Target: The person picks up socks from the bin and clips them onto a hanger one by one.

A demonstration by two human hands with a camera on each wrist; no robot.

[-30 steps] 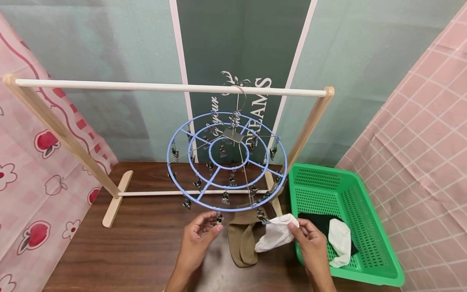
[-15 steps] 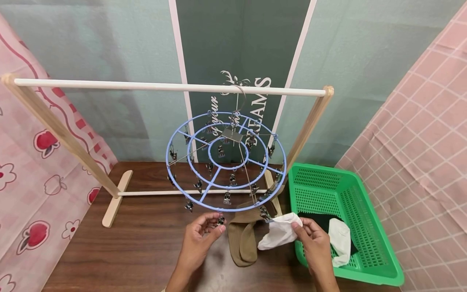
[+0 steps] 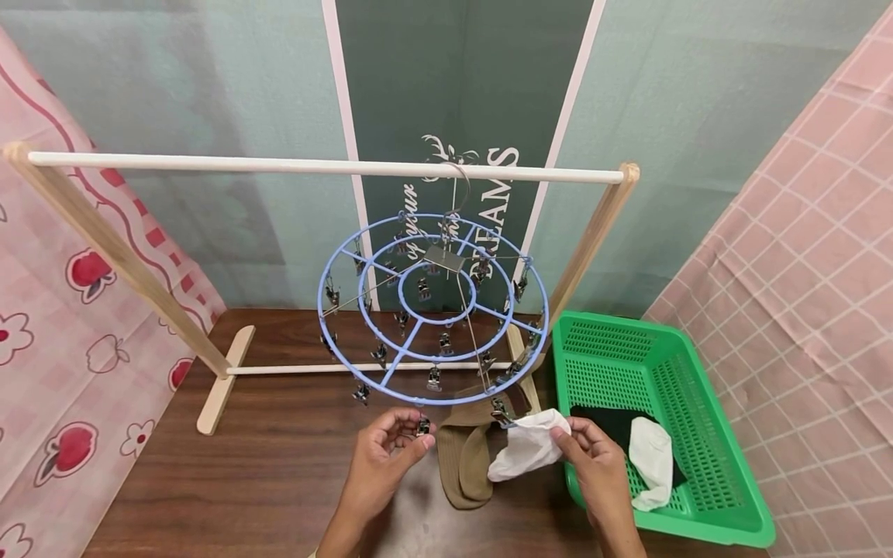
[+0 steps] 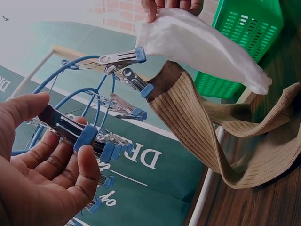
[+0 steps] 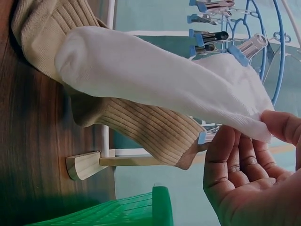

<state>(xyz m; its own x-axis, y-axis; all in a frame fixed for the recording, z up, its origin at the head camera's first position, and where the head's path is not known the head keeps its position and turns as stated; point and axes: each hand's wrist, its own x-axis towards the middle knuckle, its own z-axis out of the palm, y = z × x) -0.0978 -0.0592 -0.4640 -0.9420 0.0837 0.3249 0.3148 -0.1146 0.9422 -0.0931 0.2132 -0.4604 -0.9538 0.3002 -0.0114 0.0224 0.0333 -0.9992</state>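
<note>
My left hand (image 3: 377, 457) pinches a metal clip (image 4: 70, 129) with blue tips, one of several hanging from the round blue clip hanger (image 3: 436, 401). A white sock (image 3: 526, 448) is caught at one corner of its opening by another clip (image 4: 123, 59). At the other corner, my right hand (image 3: 596, 461) pinches the sock's edge between thumb and fingers, so the opening is stretched sideways and the toe hangs toward the front. Behind it a brown ribbed sock (image 3: 463, 465) hangs from the hanger by clips, as the left wrist view shows one clip on its cuff.
A wooden rack with a white top bar (image 3: 279, 164) carries the hanger by its hook. On the right stands a green basket (image 3: 732, 465) holding another white sock (image 3: 651, 457) and something black (image 3: 607, 422). Cloth sheets surround the brown tabletop (image 3: 265, 480).
My left hand and its clip have shifted slightly right, and the hanger has turned a little. The white sock and right hand moved slightly right, then back. Both grips stay the same.
</note>
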